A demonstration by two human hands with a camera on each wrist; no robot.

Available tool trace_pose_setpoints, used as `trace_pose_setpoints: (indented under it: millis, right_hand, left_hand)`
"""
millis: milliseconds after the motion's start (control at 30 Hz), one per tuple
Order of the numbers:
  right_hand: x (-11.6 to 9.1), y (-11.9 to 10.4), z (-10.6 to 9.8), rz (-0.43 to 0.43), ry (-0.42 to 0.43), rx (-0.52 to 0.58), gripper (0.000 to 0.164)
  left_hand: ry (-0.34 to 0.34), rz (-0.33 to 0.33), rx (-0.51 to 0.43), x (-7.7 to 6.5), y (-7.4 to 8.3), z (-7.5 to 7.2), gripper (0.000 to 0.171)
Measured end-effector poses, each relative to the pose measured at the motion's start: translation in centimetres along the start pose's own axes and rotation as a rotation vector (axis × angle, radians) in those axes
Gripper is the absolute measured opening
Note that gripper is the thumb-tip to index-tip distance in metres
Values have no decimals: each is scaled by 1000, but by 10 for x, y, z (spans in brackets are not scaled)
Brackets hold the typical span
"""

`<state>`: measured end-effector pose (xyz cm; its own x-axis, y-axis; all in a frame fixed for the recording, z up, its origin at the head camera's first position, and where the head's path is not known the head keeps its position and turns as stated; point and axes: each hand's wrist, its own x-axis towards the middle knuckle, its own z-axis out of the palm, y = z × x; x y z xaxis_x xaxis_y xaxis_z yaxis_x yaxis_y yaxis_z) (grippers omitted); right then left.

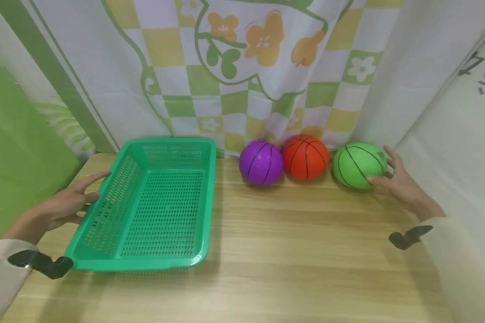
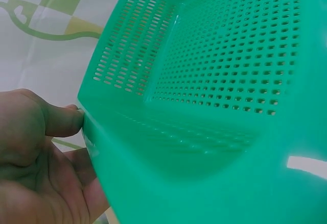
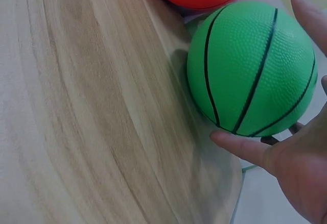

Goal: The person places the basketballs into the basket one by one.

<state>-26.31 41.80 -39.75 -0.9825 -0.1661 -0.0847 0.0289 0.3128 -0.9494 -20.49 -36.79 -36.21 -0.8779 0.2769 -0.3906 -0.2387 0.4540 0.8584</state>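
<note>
A green plastic basket [image 1: 212, 202] with slotted walls and a perforated floor sits on the left of the table. My left hand [image 1: 66, 202] is at its left rim, digits spread along the outer side; the left wrist view shows one fingertip [image 2: 74, 116] right at the edge, other fingers partly hidden behind the wall. On the right, my right hand [image 1: 402, 181] spreads its fingers around the right side of a green ball [image 1: 357, 166] with black basketball lines. In the right wrist view a fingertip [image 3: 219, 136] meets the ball's lower edge.
A red ball [image 1: 306, 158] and a purple ball [image 1: 261, 163] sit in a row left of the green one, along the back of the wooden table [image 1: 291, 251]. Behind them hangs a checked, flowered curtain [image 1: 234, 98]. A white panel [image 1: 452, 116] borders the right side.
</note>
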Motion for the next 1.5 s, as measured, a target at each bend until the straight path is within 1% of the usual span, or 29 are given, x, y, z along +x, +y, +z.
trace_pose_setpoints:
  millis: [200,367,533,733,867,967,1167,1367,1500]
  right_hand:
    - [0,4,-1,20,36,-115,108]
    - [1,10,-2,12,115,-187,107]
    - [2,11,-1,4,181,-267,111]
    - [4,10,3,16,206,-277,115]
    - [6,9,2,6,230,-286,115]
    - [7,9,2,-10,244,-270,114]
    - [6,6,5,-26,238,-291,112]
    - [7,-1,10,-43,190,-337,112]
    - [6,-3,12,-32,162,-341,114]
  left_hand:
    - [-14,7,-3,3,2,2,68]
    - [-11,4,2,4,7,1,67]
    - [-9,-5,-5,5,9,0,67]
    - [-3,-11,-8,4,10,0,66]
    - [-3,-14,1,4,10,1,67]
    - [-6,-12,9,4,10,2,67]
    - [-8,-2,5,4,6,2,67]
    - [2,2,9,-1,1,1,67]
    - [8,7,9,-1,-1,1,67]
